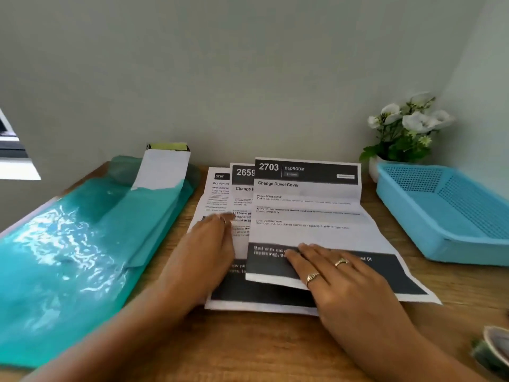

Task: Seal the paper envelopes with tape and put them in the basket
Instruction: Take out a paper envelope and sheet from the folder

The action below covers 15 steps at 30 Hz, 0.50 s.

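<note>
— Three printed sheets (305,213) lie fanned in front of us on the table (275,348), long axis running near to far, the top one headed "2703". Where do our hands sit on them?

— Both flat, fingers straight, gripping nothing. Our left hand (205,252) presses the left side of the fan; our right hand (338,274) rests on the dark band at the near edge of the top sheet, which is already lifting along a crease.

— And the envelopes we have to seal?

— We judge them to be the teal pile (91,244) to the left, just beside the sheets, also lying near to far. One at the far end has a white flap (162,169) standing open. Our left hand is clearly the nearer one.

— The basket?

— The blue basket (413,194) sits far right, well apart from the envelopes, nearer our right hand. A tape roll (493,351), partly cut off, shows at the near right edge.

— So envelopes come from the left, tape and basket from the right.
</note>
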{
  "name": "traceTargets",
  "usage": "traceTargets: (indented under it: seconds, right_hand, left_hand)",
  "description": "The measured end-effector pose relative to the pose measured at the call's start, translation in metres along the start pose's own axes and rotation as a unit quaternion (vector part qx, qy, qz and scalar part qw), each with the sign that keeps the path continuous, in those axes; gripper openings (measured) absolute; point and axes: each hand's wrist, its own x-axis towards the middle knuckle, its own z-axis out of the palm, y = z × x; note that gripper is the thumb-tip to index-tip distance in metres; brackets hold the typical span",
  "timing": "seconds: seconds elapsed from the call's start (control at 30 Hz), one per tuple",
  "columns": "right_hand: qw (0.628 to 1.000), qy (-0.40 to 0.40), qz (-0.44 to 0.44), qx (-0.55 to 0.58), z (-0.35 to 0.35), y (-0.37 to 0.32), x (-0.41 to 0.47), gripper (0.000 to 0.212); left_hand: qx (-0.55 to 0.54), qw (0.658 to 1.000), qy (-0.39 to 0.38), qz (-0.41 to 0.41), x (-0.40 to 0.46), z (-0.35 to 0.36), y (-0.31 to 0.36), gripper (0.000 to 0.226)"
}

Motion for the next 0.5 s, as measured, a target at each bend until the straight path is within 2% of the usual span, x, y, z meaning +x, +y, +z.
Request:
traceTargets:
  seconds: [0.1, 0.17, 0.23, 0.33, 0.4, 0.5]
  right_hand:
    - [1.0, 0.007, 0.007, -0.003, -0.008, -0.007, 0.003, 0.054]
    - [1.0, 0.02, 0.003, 0.014, -0.015, -0.016, -0.001, 0.053]
    - [0.999, 0.038, -0.011, 0.015, -0.022, -0.024, -0.002, 0.053]
    - [0.998, 0.044, -0.016, 0.043, -0.029, -0.033, -0.004, 0.052]
    - [0.996, 0.02, -0.005, 0.081, -0.032, -0.036, -0.005, 0.048]
    - [0.992, -0.072, -0.006, 0.101, -0.05, -0.043, 0.002, 0.044]
  left_hand:
    - [-0.114, 0.99, -0.015, -0.087, 0.03, -0.006, 0.007, 0.03]
    - [-0.225, 0.96, -0.021, -0.164, 0.049, -0.009, 0.009, 0.033]
    - [-0.272, 0.94, -0.019, -0.207, 0.061, -0.012, 0.01, 0.033]
    - [-0.272, 0.94, -0.004, -0.206, 0.067, -0.011, 0.008, 0.025]
    - [-0.284, 0.94, -0.001, -0.19, 0.067, -0.01, 0.004, 0.016]
    - [-0.328, 0.926, 0.003, -0.187, 0.064, -0.012, -0.003, 0.01]
